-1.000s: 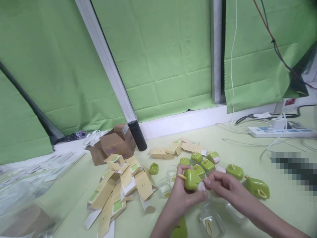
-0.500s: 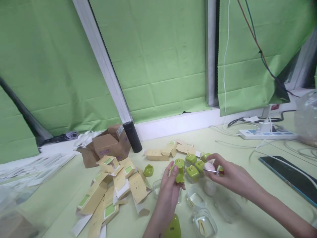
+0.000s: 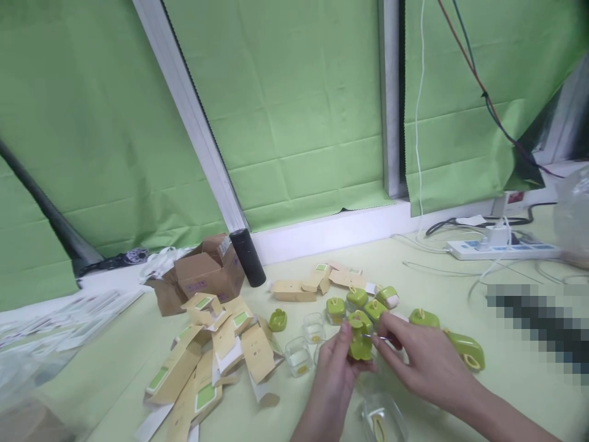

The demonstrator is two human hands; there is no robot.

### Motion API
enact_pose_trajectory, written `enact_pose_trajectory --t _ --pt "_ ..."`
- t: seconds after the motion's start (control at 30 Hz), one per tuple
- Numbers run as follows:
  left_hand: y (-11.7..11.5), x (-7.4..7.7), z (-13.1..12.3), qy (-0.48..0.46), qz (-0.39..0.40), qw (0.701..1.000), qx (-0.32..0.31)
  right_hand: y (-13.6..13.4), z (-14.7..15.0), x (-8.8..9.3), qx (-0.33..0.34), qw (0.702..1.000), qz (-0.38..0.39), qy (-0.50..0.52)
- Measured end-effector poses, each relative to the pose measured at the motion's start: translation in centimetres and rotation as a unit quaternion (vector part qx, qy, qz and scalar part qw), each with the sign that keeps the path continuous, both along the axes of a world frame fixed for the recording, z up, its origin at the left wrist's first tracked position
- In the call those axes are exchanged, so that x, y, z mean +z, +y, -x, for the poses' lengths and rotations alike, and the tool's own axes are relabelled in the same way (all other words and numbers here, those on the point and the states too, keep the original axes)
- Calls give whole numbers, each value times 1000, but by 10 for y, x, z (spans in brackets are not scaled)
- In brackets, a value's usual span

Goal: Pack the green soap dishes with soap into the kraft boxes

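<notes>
My left hand (image 3: 334, 368) is closed around a small green plastic lid (image 3: 358, 339), held up just above the table. My right hand (image 3: 411, 359) pinches a thin metal pin (image 3: 373, 336) whose tip touches that lid. Several more green lids and capped little boxes (image 3: 356, 301) lie just beyond the hands. Small clear plastic cups (image 3: 298, 356) stand to the left of my left hand, and another clear cup (image 3: 381, 420) lies below the hands.
A heap of tan cardboard sleeves (image 3: 221, 350) and an open brown carton (image 3: 202, 276) lie at left, beside a black cylinder (image 3: 248, 258). A white power strip (image 3: 501, 248) with cables sits at the back right. A larger green piece (image 3: 464, 348) lies right of my hands.
My right hand has come back toward the left hand and now holds the pin against the green lid. The view has shifted slightly downward.
</notes>
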State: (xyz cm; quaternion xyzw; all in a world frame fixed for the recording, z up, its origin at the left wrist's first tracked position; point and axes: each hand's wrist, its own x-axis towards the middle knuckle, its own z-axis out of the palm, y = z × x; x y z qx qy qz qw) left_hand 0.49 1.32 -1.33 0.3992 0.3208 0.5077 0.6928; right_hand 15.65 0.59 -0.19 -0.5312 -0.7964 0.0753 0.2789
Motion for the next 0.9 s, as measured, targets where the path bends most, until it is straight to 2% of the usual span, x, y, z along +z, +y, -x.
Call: enact_pose_trajectory --t 0.1,0.2,0.43,0.63,0.73,0.83,0.9 --pt "-2 -5 -5 43 -12 999 -7 2 3 -6 -23 997 -43 -56" --pt "-3 -9 -8 55 -20 998 2 4 5 -9 -9 995 -54 -79" --pt "-4 -13 -10 20 -8 1000 8 3 4 -8 14 998 -40 -42" --pt "-5 -22 -13 64 -36 997 -5 6 3 -9 -3 1000 -23 -15" --pt "-6 -25 -12 77 -21 997 -15 9 1 -11 -7 1000 -7 15" --pt "-4 -19 -7 78 -3 997 -4 9 -1 -7 -21 999 20 33" --pt "0 -9 1 114 -11 993 22 7 -4 -3 -17 999 32 33"
